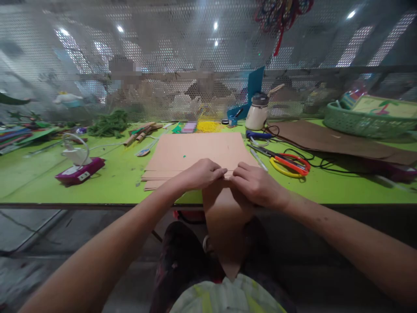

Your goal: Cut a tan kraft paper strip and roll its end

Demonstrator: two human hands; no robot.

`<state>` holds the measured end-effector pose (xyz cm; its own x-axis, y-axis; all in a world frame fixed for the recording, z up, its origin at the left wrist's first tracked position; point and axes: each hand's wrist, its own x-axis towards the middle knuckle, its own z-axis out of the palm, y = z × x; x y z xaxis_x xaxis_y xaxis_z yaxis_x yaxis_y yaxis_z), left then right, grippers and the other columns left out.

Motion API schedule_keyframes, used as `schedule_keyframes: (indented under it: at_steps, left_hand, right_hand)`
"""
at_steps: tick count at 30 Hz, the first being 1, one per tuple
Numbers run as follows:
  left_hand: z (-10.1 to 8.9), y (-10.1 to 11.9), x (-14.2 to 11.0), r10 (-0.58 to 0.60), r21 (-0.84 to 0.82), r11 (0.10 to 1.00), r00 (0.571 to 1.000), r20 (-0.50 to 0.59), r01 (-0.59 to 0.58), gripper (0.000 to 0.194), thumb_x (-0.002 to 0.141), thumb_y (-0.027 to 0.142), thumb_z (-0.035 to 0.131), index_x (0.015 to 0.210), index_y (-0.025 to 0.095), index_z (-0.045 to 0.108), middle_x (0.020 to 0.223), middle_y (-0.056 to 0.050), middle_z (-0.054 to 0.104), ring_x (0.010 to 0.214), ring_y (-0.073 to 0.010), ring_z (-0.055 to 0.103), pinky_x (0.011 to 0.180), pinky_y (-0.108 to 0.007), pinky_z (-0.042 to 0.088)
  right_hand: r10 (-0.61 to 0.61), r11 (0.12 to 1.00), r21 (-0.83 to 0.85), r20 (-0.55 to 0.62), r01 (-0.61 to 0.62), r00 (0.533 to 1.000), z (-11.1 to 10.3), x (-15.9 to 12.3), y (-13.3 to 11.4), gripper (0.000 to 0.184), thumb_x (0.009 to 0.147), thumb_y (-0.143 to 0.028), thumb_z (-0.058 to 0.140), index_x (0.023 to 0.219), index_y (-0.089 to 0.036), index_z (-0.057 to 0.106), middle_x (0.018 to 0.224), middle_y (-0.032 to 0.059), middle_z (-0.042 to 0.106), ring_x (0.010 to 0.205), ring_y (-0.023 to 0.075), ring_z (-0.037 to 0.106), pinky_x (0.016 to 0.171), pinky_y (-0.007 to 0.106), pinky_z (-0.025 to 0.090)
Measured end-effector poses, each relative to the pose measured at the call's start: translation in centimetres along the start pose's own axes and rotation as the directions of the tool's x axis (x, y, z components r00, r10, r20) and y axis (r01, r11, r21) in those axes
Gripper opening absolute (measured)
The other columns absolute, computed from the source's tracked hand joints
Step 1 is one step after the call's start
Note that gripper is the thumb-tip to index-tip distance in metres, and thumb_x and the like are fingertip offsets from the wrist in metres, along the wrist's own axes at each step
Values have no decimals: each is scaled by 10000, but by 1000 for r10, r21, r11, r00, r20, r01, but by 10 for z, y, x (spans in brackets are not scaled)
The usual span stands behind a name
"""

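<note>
A stack of light brown paper (198, 150) lies on the green table, with several offset edges at its front. From that front edge a sheet of brown paper (224, 217) hangs past the table edge towards my lap, its lower end narrowing to a point. My left hand (203, 174) is closed on the sheet's upper edge, thumb and fingers pressed together. Close beside it, my right hand (256, 182) grips the same edge with its fingers curled. The fingers hide part of the fold or edge between them.
Right of the stack lie red and yellow-handled scissors (289, 165) and a pen (259, 159). Behind them stands a cream jar (257, 112). A purple power strip (80, 171) is at left. Brown sheets (342, 139) and a green basket (365, 119) occupy the right. A perforated screen (156, 48) stands behind.
</note>
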<state>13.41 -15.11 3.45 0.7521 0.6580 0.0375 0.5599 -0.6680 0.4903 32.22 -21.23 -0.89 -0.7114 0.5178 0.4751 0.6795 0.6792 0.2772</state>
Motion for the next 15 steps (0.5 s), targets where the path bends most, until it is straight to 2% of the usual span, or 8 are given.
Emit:
schedule_keyframes:
  at_steps: [4,10,13,15]
  left_hand:
    - [-3,7,0,-59,-160,984,991,122,78,420,795,465,474,605,111,598,535,24,448,517,-88,320,481,-212,251]
    - [3,7,-14,-58,-393,912,985,161,117,449,778,534,479,638,114,556,576,27,431,554,-93,326,520,-216,277]
    - [4,7,-19,-65,-446,885,984,167,135,437,763,535,507,681,112,582,598,24,457,563,-94,350,530,-214,290]
    - [3,8,-22,-71,-450,882,984,164,139,425,760,525,518,692,111,593,582,27,450,551,-90,350,516,-207,283]
  right_hand:
    - [9,1000,-3,-69,-9,998,-4,-3,0,277,911,-149,357,756,-149,586,736,88,526,717,201,401,646,341,353]
    - [0,998,62,-84,6,996,-9,-3,-4,254,910,-160,370,855,-147,617,795,109,557,751,209,435,675,363,386]
    - [57,985,168,-105,-39,993,-11,-1,-6,225,900,-165,397,894,-158,622,811,104,568,779,209,464,693,364,409]
    - [152,948,302,-143,-103,978,-13,-2,-6,185,880,-182,450,954,-169,618,856,101,576,824,209,489,717,361,433]
